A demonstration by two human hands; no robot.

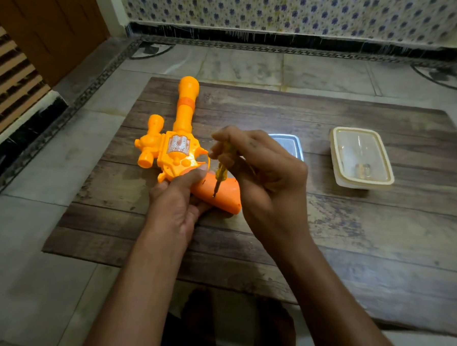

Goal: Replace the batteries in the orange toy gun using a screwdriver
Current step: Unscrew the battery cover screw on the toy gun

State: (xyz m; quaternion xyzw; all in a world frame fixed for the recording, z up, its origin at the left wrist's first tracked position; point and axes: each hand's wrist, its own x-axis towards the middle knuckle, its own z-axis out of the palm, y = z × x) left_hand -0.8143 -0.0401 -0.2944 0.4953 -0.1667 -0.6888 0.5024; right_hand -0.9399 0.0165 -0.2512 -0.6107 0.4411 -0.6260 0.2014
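Note:
The orange toy gun (176,146) lies on a wooden board (351,232), barrel pointing away from me, its darker orange handle (226,194) toward me. My left hand (175,201) grips the gun where the handle meets the body, thumb on top. My right hand (264,172) pinches a small yellow screwdriver (221,169) held nearly upright. Its tip rests on the handle's upper face, at a small screw hole.
A clear plastic container (360,158) with a cream rim stands on the board to the right, small items inside. A smaller clear lid or tray (289,144) lies partly hidden behind my right hand. Tiled floor surrounds the board; a wall runs along the far side.

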